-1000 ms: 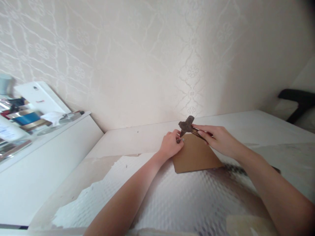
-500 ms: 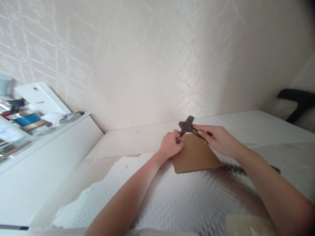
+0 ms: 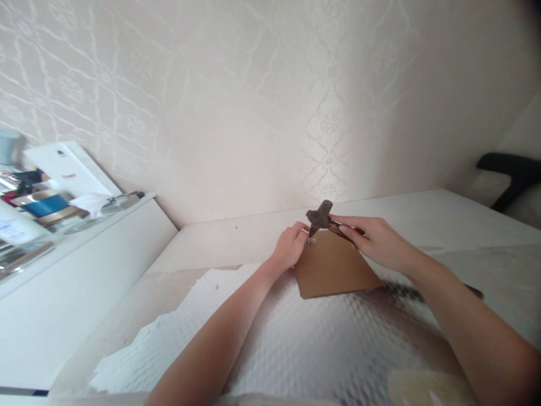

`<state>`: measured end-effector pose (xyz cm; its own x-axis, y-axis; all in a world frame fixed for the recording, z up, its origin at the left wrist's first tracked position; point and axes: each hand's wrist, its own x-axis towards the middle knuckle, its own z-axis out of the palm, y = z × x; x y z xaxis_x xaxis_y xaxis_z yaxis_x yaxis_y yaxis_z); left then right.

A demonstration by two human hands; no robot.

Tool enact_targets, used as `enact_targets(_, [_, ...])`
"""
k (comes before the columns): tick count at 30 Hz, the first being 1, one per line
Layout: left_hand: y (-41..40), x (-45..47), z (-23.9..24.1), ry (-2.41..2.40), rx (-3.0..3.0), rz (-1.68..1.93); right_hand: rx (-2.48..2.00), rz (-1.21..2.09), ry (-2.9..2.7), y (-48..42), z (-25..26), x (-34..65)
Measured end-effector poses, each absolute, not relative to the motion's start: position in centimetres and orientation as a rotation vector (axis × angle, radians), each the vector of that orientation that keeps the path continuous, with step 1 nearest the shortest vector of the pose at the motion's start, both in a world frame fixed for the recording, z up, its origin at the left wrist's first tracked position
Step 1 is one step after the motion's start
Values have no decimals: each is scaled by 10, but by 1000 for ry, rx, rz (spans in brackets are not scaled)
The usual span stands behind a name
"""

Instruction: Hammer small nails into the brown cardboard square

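Observation:
My right hand (image 3: 376, 239) grips a hammer (image 3: 323, 217) by its handle, close to the dark, worn head. The pointed end of the head faces down over the upper left corner of a brown board (image 3: 336, 268). Small shiny metal pieces (image 3: 311, 242) lie at that corner, too small to name. Beside them, my left hand (image 3: 289, 245) is at the board's left edge with its fingers curled around the corner. Its thumb and part of the fingers are hard to make out. The board rests on a silvery quilted sheet (image 3: 270, 349).
The white table (image 3: 211, 239) meets a patterned wall (image 3: 236, 113) at the back. At left, a white cabinet (image 3: 97, 270) carries a blue tape roll (image 3: 46, 206), a white box (image 3: 74, 163) and other clutter. A black chair part (image 3: 507, 169) stands at right.
My left hand has drawn slightly left, off the board's corner, uncovering more of the small metal pieces. A dark bit seen at its fingers before no longer shows. The hammer is nearly still.

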<state>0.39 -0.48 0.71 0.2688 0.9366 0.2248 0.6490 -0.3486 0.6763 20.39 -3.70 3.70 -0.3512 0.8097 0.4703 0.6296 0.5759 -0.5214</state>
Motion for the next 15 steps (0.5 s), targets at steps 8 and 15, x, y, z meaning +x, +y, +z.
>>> enact_targets(8, [-4, 3, 4, 1346, 2008, 930, -1139, 325, -2103, -37, 37, 204])
enact_targets(15, [-3, 5, 5, 1365, 1958, 922, -1139, 322, -2089, -37, 37, 204])
